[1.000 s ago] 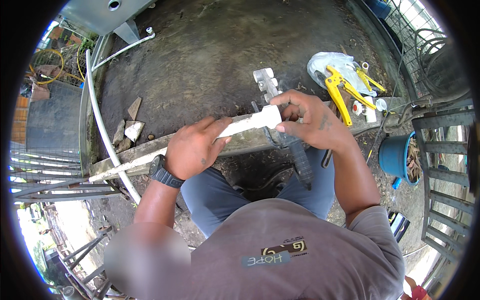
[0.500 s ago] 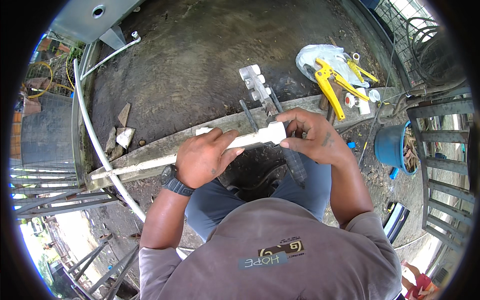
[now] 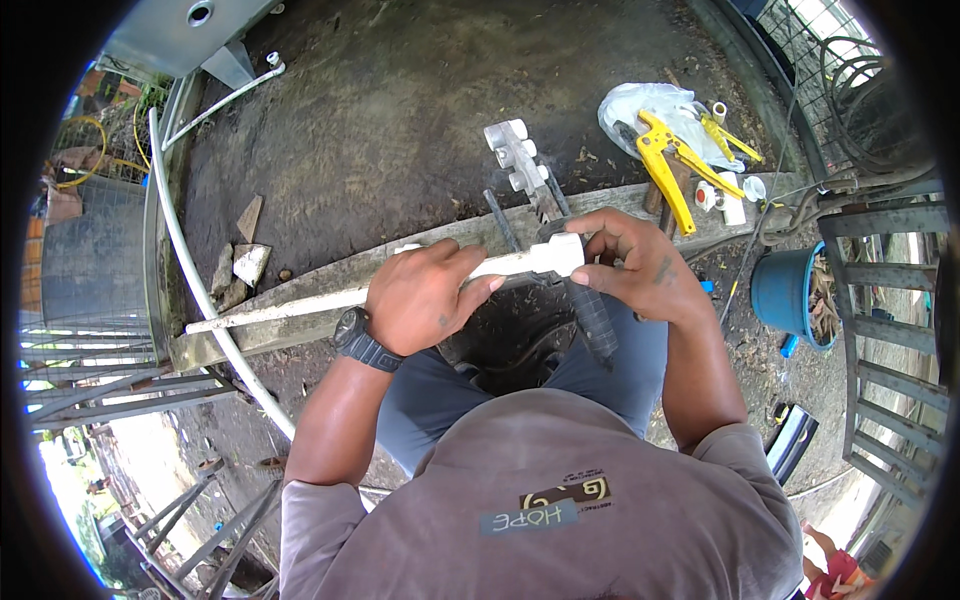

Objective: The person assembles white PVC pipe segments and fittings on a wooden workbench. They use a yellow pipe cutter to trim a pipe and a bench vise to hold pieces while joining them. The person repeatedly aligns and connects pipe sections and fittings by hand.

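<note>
Dark concrete slab (image 3: 380, 130): far side. Ledge (image 3: 320, 280): runs left to right beyond the knees. Curved pipe (image 3: 185, 240): left, crossed by the held piece. White pipe (image 3: 280, 312): centre to left; left hand (image 3: 425, 290) wrapped around it, seemingly for steadiness. Blue bucket (image 3: 780, 295): right, leaves inside, well apart. Dark-handled tool (image 3: 590, 325): passes behind the joint, probably the closest obstruction. Yellow cutter (image 3: 660, 160): far right, beside a plastic bag (image 3: 625, 105). Right hand (image 3: 640, 270): pinching the white fitting (image 3: 558, 255) at the pipe's right end, apparently keeping it aligned.
</note>
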Demonstrator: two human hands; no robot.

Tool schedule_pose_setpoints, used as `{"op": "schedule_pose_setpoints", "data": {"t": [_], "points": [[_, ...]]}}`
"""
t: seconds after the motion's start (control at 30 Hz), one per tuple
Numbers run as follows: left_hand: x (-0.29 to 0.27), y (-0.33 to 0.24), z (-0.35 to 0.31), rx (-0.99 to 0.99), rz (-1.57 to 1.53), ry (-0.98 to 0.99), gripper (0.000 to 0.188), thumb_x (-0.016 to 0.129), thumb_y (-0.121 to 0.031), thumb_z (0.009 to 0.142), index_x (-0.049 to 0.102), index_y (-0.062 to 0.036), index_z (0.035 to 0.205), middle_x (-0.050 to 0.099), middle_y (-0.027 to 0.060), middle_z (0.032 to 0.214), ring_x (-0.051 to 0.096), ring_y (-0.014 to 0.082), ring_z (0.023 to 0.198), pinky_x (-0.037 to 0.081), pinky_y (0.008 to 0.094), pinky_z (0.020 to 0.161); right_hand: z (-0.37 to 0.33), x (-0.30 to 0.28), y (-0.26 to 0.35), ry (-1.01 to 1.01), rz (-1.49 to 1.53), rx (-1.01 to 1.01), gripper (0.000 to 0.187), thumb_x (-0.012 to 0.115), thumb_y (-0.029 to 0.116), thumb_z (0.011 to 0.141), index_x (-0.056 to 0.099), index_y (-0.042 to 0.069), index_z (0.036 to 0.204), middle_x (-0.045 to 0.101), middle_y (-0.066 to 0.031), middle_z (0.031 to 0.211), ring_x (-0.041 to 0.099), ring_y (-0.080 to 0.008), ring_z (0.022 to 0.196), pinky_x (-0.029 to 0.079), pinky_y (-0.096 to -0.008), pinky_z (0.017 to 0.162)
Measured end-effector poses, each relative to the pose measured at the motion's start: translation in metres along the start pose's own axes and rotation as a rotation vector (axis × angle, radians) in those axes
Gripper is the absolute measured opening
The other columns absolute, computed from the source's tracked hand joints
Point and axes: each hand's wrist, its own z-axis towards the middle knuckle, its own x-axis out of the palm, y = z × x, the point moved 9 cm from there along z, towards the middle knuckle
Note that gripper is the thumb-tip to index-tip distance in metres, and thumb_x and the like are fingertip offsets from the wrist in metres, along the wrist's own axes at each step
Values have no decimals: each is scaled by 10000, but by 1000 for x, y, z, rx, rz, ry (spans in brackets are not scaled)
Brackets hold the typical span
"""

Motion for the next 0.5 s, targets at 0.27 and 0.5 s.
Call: {"op": "schedule_pose_setpoints", "data": {"t": [0.27, 0.5], "points": [[0, 1, 7, -19, -4, 35, 316, 693, -404, 992, 731, -91, 1017, 678, 112, 808, 700, 358, 744, 561, 474, 648, 6, 0, -5, 15, 5, 29, 487, 811, 52, 902, 628, -6, 1350, 718, -65, 1018, 644, -95, 926, 492, -267, 799], [2, 3, 5, -15, -12, 21, 319, 676, -405, 1003, 714, -88, 990, 680, 120, 814, 699, 365, 752, 556, 483, 650, 8, 2, -9, -8, 57, -12, 470, 808, 30, 894, 645, -3, 1333, 716, -78, 1022, 633, -105, 921, 494, -274, 801]]}}
